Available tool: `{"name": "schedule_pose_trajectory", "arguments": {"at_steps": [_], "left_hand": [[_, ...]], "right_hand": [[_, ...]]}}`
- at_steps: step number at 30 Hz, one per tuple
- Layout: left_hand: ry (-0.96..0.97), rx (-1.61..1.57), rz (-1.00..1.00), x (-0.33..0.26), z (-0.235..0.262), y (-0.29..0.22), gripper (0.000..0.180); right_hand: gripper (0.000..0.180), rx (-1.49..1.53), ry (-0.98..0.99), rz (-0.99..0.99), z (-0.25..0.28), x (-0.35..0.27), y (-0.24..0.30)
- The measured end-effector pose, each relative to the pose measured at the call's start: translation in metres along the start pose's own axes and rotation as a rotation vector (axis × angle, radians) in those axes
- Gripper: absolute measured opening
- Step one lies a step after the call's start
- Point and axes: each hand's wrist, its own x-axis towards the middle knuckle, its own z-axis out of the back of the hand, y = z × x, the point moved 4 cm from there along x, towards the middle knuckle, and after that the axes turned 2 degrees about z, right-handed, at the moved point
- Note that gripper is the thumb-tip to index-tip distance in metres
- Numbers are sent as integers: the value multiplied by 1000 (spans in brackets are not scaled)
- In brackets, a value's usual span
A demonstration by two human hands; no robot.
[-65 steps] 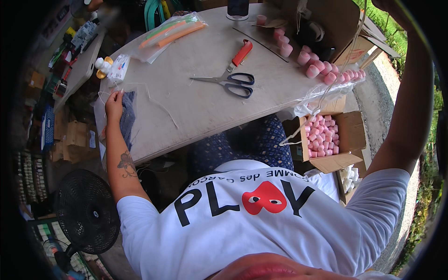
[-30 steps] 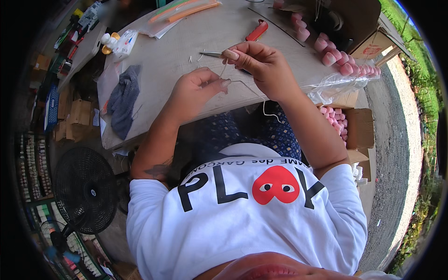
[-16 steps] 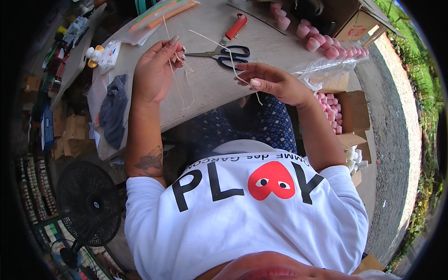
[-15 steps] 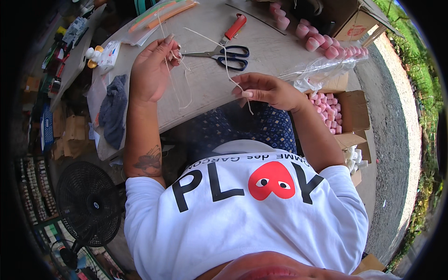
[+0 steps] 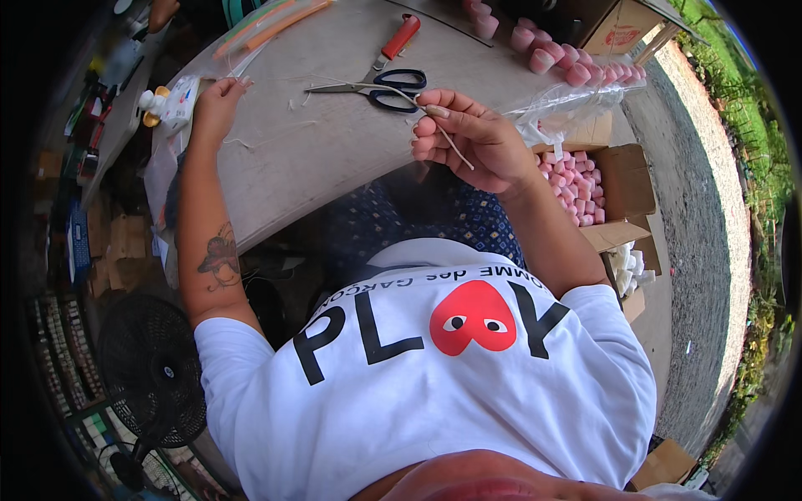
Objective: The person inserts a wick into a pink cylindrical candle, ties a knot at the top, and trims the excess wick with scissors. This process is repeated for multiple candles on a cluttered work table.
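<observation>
My right hand pinches a white cord between thumb and fingers, its loose end hanging below the grip. From there the cord thins into a fine strand that runs left over the table. At the table's left side my left hand is closed, fingertips pressed together on the strand's other end. Between the hands lie scissors with dark blue handles, blades pointing left. Just beyond them lies a red-handled tool, its metal end toward the scissors.
Pink cylindrical pieces stand in rows at the far right, near clear plastic. More fill a cardboard box beside the table. White bottle with orange parts stands at left. Orange strips lie at the far edge. A black fan stands lower left.
My left hand has moved left, away from the right, drawing the strand out across the table. My right hand has shifted slightly up, still on the cord.
</observation>
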Motion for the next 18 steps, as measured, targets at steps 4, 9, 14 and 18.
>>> {"name": "schedule_pose_trajectory", "arguments": {"at_steps": [4,9,14,18], "left_hand": [[-349,400,-118,-17,-13,-6,47],[-282,168,-435,-72,-52,-82,42],[72,74,-518,-53,-106,-119,31],[170,179,-539,-9,-158,-150,32]], "right_hand": [[27,-11,-17,52,0,-3,0],[41,-68,128,211,-33,-46,36],[24,-523,267,676,-60,-136,127],[16,-644,217,868,-66,-201,185]]}}
